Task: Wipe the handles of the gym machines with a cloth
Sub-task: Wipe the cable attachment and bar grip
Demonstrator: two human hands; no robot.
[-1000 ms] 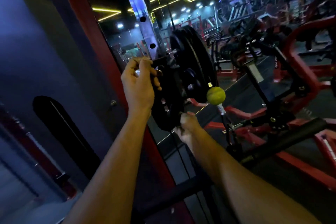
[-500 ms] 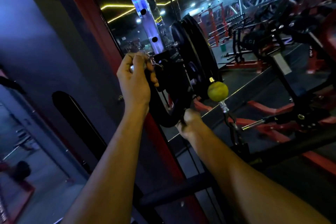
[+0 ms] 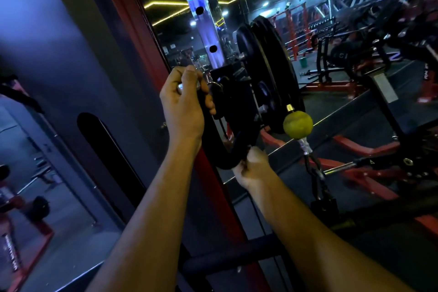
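Left hand [image 3: 183,104] curled round black handle [image 3: 213,149] top; right hand [image 3: 252,168] gripping its lower bend; yellow ball [image 3: 298,125] just right; weight plates [image 3: 265,73] behind, frame centre.

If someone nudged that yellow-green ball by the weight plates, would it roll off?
Probably not: the ball looks threaded on a cable, above a chain. It would likely swing rather than roll, and seems light for its size.
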